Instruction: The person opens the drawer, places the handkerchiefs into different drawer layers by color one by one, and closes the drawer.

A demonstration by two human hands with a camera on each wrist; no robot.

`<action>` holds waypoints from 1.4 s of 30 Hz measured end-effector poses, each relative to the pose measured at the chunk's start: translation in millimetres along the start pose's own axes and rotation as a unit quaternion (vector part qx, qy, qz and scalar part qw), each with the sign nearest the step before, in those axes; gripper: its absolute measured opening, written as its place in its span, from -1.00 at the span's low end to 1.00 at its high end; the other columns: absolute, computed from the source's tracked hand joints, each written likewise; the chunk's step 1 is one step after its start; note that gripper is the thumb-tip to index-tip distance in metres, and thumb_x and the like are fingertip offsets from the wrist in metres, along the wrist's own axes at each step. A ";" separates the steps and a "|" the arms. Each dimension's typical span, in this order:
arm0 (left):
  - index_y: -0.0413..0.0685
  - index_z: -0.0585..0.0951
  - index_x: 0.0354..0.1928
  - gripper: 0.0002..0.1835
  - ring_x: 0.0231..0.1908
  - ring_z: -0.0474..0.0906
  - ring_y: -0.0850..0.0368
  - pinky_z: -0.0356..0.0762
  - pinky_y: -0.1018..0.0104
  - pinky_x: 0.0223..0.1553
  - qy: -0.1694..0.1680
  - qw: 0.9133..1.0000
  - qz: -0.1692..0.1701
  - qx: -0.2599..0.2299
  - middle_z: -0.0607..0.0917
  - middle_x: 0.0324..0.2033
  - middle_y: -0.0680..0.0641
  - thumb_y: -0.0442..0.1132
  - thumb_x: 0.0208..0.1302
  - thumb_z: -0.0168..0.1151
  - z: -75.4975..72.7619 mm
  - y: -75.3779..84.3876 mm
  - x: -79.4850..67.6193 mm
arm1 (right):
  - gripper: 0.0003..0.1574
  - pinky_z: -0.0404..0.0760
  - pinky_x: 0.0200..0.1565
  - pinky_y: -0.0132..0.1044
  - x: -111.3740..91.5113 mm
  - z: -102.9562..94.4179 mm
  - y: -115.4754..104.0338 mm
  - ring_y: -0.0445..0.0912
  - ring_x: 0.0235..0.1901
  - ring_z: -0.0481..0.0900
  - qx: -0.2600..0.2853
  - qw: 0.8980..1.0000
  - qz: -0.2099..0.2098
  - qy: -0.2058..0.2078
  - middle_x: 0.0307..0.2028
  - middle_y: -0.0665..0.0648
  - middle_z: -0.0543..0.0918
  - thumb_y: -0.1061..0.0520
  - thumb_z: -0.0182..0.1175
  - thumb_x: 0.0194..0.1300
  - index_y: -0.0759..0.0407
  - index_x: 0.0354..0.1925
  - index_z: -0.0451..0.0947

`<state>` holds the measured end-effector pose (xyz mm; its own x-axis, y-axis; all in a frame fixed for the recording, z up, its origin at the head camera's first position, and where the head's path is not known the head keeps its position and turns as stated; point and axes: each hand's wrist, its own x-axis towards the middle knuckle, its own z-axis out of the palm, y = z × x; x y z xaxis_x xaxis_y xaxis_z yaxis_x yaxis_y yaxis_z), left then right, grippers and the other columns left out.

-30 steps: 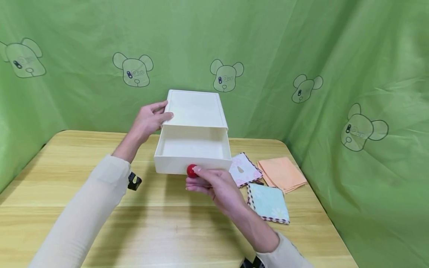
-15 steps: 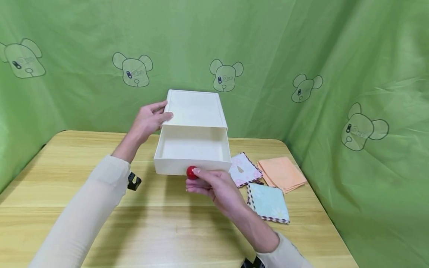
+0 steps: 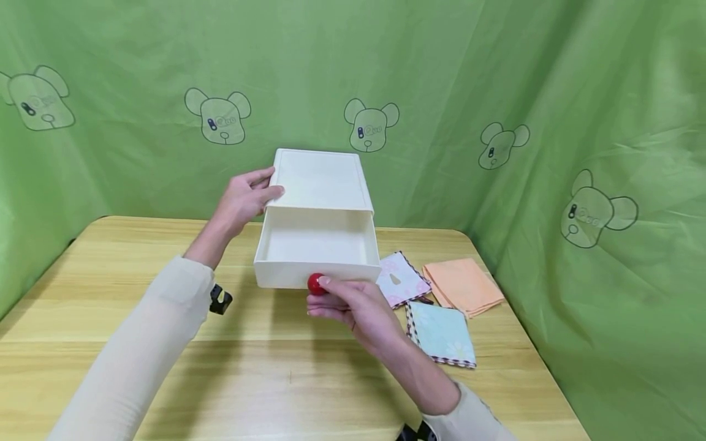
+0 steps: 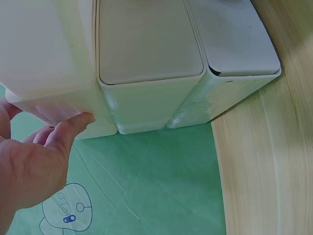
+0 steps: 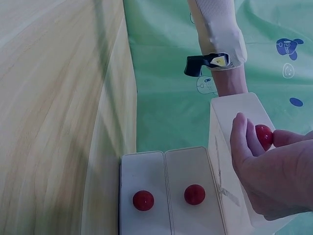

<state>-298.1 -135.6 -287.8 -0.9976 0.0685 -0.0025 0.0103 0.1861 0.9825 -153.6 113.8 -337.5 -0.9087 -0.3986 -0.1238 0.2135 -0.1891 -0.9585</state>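
Observation:
A white drawer unit (image 3: 322,177) stands at the back of the table, with its top drawer (image 3: 317,275) pulled out. No contents show inside that drawer. My right hand (image 3: 361,309) pinches the red ball knob (image 3: 316,284) on the drawer's front between thumb and fingers. At the unit's upper left edge, my left hand (image 3: 246,196) holds on, its thumb on the top and its fingers at the side. Two lower drawers, each with a red knob (image 5: 194,194), appear pushed in below in the right wrist view.
Right of the unit lie folded cloths: a pink-and-white one (image 3: 399,278), an orange one (image 3: 463,285) and a pale blue one (image 3: 442,332) with a checked edge. A green curtain (image 3: 430,73) hangs behind and beside the wooden table (image 3: 259,380).
Compared with a second ago, the front of the pulled-out drawer and its knob sit very slightly lower. Both hands keep their places.

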 end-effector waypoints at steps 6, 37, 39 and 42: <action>0.09 0.23 0.55 -0.27 0.34 0.41 0.15 0.39 0.53 -0.48 0.001 1.000 0.000 0.000 0.19 0.57 -0.03 -0.19 0.41 0.27 0.2 -0.4 0.4 | -0.49 0.71 0.06 -0.19 0.3 -0.5 0.1 0.00 -0.19 0.81 -0.002 1.000 -0.001 0.000 -0.22 0.17 0.83 0.07 0.26 0.42 0.45 0.13 0.58; 0.08 0.20 0.56 -0.27 0.33 0.41 0.14 0.39 0.54 -0.47 -0.004 1.000 0.003 -0.004 0.18 0.58 -0.02 -0.18 0.43 0.25 0.5 -1.0 0.2 | -0.46 0.73 0.05 -0.11 -3.5 -17.7 -10.7 0.04 -0.17 0.78 -0.178 0.981 0.043 -0.059 -0.16 0.28 0.79 -0.11 0.23 0.43 0.35 0.03 0.66; 0.08 0.20 0.56 -0.27 0.35 0.39 0.15 0.39 0.54 -0.47 -0.004 1.000 0.003 -0.003 0.17 0.58 -0.02 -0.18 0.43 0.25 0.4 -0.8 0.2 | -0.48 0.72 0.05 -0.12 -4.4 -21.7 -14.3 0.06 -0.17 0.77 -0.206 0.975 0.041 -0.075 -0.14 0.32 0.77 -0.11 0.24 0.43 0.33 0.03 0.66; 0.07 0.21 0.56 -0.27 0.37 0.38 0.15 0.38 0.54 -0.48 -0.004 1.000 0.003 -0.005 0.17 0.58 -0.02 -0.18 0.43 0.26 0.3 -0.7 0.5 | -0.50 0.70 0.09 -0.14 -6.3 -28.8 -20.2 0.04 -0.14 0.77 -0.255 0.961 0.041 -0.094 -0.10 0.31 0.77 -0.12 0.23 0.44 0.25 0.06 0.66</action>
<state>-298.5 -135.4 -288.6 -0.9970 0.0779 0.0026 0.0163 0.1760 0.9842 -162.5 145.9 -324.8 -0.8053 -0.5578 -0.2010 0.0335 0.2956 -0.9547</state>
